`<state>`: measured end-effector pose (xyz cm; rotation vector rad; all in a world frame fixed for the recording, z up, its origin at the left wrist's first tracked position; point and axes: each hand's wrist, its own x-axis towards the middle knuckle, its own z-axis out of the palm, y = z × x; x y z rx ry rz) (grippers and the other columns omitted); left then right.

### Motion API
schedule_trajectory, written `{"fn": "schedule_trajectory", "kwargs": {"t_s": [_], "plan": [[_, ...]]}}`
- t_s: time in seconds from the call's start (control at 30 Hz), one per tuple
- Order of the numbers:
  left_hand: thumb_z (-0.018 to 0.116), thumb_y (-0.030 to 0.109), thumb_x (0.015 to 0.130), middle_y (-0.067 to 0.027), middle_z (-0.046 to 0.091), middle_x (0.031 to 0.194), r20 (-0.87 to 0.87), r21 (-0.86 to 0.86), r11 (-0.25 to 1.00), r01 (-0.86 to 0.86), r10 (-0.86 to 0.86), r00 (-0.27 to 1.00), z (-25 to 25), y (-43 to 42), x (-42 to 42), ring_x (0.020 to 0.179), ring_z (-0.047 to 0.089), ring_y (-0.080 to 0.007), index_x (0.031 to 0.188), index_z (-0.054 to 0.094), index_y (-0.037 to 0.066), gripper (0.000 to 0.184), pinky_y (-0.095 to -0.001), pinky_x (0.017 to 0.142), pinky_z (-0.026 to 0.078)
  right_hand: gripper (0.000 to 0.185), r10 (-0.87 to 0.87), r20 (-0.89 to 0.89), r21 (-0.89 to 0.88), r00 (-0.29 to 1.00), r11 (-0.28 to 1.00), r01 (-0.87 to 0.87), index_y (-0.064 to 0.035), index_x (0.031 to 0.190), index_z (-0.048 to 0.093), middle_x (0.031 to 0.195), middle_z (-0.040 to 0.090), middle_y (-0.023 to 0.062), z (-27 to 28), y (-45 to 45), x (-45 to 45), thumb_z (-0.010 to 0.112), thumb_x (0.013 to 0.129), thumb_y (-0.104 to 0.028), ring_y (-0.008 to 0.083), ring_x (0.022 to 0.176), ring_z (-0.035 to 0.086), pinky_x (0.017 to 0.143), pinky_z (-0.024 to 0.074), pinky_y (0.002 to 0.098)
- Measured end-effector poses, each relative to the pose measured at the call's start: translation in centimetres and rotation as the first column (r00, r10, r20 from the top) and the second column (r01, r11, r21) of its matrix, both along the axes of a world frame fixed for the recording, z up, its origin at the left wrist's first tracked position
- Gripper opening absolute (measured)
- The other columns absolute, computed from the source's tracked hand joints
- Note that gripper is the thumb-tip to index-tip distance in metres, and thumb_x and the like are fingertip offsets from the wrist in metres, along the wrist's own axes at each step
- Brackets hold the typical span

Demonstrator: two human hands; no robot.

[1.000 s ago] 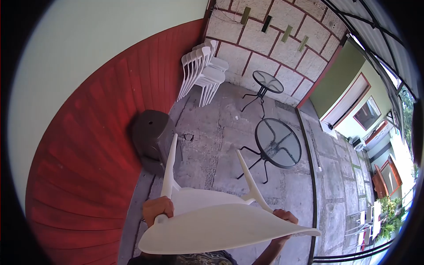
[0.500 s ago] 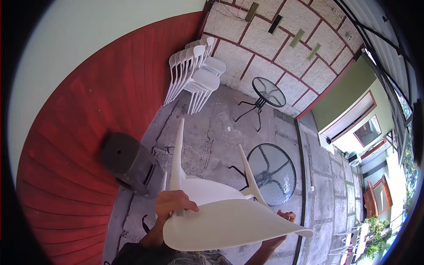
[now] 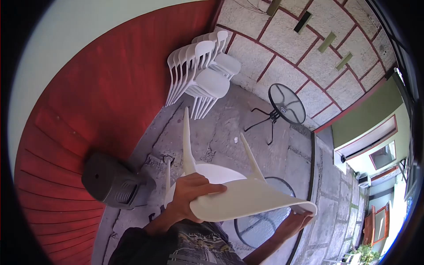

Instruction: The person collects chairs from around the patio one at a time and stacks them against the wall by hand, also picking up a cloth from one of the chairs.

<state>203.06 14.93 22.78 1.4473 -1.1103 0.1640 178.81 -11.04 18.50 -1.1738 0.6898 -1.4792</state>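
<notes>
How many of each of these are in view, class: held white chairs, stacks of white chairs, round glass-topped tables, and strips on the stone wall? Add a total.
Held white chair: 1
Stacks of white chairs: 2
Round glass-topped tables: 2
Strips on the stone wall: 4
Total: 9

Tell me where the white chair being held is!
In the head view, the white chair is low, just right of centre, held between the left hand and the right hand, partly hiding the nearer glass table.
</notes>
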Motion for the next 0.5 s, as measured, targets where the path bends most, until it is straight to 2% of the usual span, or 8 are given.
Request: {"fn": "schedule_trajectory", "kwargs": {"t_s": [0.07, 0.1, 0.13, 0.2, 0.3, 0.4, 0.43, 0.5], "plan": [[0.077, 0.018, 0.061, -0.0084, 0.063, 0.071, -0.073, 0.048, 0.993, -0.108, 0.112, 0.991, -0.4, -2.4, 3.2, 0.062, 0.061, -0.0260, 0.096, 0.073, 0.007, 0.037, -0.0346, 0.058, 0.047, 0.058, 0.002, -0.161, -0.040, 0.987, 0.999, -0.009, -0.0022, 0.133, 0.040, 0.123, 0.049, 0.0191, 1.1, -4.4, 6.1, 0.046, 0.102, -0.051, 0.0302, 0.122, 0.048, 0.105, 0.0410, 0.0484], [0.076, 0.010, 0.065, -0.0109, 0.068, 0.080, -0.178, 0.089, 0.981, -0.175, 0.188, 0.966, 0.2, -3.4, 4.4, 0.072, 0.066, -0.0290, 0.098, 0.072, 0.006, 0.034, -0.0357, 0.065, 0.052, 0.058, 0.019, -0.196, -0.066, 0.980, 0.997, -0.033, -0.0021, 0.132, 0.041, 0.124, 0.048, 0.0191, 1.6, -6.1, 9.1, 0.050, 0.101, -0.050, 0.0296, 0.121, 0.048, 0.105, 0.0401, 0.0489], [0.077, 0.009, 0.068, -0.0116, 0.071, 0.088, -0.273, 0.137, 0.971, -0.196, 0.227, 0.935, 0.3, -3.8, 5.8, 0.078, 0.069, -0.0297, 0.099, 0.071, 0.003, 0.032, -0.0355, 0.071, 0.054, 0.038, 0.020, -0.204, -0.051, 0.979, 0.998, -0.031, -0.0042, 0.113, 0.046, 0.105, 0.053, 0.0117, 2.2, -6.9, 12.2, 0.049, 0.103, -0.041, 0.0224, 0.109, 0.053, 0.099, 0.0439, 0.0453], [0.076, 0.012, 0.075, -0.0119, 0.071, 0.090, -0.355, 0.207, 0.938, -0.280, 0.338, 0.872, -1.7, -4.2, 8.7, 0.079, 0.070, -0.0271, 0.100, 0.070, 0.001, 0.027, -0.0335, 0.070, 0.054, 0.036, 0.178, -0.221, -0.078, 0.959, 0.977, -0.199, -0.0044, 0.110, 0.046, 0.099, 0.053, 0.0091, 2.1, -9.3, 17.9, 0.052, 0.103, -0.039, 0.0187, 0.102, 0.053, 0.095, 0.0429, 0.0394], [0.074, 0.014, 0.083, -0.0120, 0.072, 0.091, -0.452, 0.270, 0.886, -0.376, 0.462, 0.763, -3.6, -4.8, 13.0, 0.080, 0.070, -0.0238, 0.099, 0.070, 0.000, 0.022, -0.0322, 0.071, 0.053, 0.036, 0.323, -0.262, -0.129, 0.909, 0.922, -0.364, -0.0044, 0.106, 0.046, 0.095, 0.054, 0.0067, -0.4, -13.3, 26.3, 0.054, 0.102, -0.039, 0.0150, 0.096, 0.052, 0.092, 0.0408, 0.0336], [0.073, 0.015, 0.085, -0.0124, 0.072, 0.088, -0.451, 0.164, 0.819, -0.550, 0.558, 0.697, -5.8, -5.5, 16.9, 0.078, 0.070, -0.0208, 0.098, 0.071, -0.001, 0.021, -0.0302, 0.069, 0.052, 0.026, 0.544, -0.286, -0.117, 0.789, 0.797, -0.592, -0.0043, 0.113, 0.047, 0.103, 0.060, 0.0083, -1.4, -14.9, 34.7, 0.057, 0.101, -0.025, 0.0147, 0.100, 0.055, 0.097, 0.0399, 0.0358], [0.073, 0.014, 0.085, -0.0128, 0.072, 0.088, -0.475, 0.173, 0.792, -0.586, 0.588, 0.654, -6.5, -5.7, 18.0, 0.078, 0.070, -0.0205, 0.098, 0.071, -0.001, 0.020, -0.0299, 0.069, 0.052, 0.024, 0.549, -0.340, -0.109, 0.763, 0.783, -0.612, -0.0050, 0.109, 0.046, 0.098, 0.060, 0.0071, -1.4, -14.9, 37.5, 0.055, 0.102, -0.026, 0.0126, 0.094, 0.055, 0.092, 0.0410, 0.0326], [0.073, 0.012, 0.085, -0.0136, 0.072, 0.087, -0.521, 0.182, 0.728, -0.661, 0.642, 0.563, -7.9, -6.0, 21.5, 0.077, 0.070, -0.0201, 0.098, 0.071, -0.001, 0.019, -0.0292, 0.069, 0.052, 0.024, 0.597, -0.387, -0.115, 0.703, 0.725, -0.679, -0.0047, 0.108, 0.045, 0.098, 0.059, 0.0069, -2.2, -15.8, 44.2, 0.054, 0.103, -0.026, 0.0122, 0.094, 0.054, 0.092, 0.0415, 0.0318]]}}
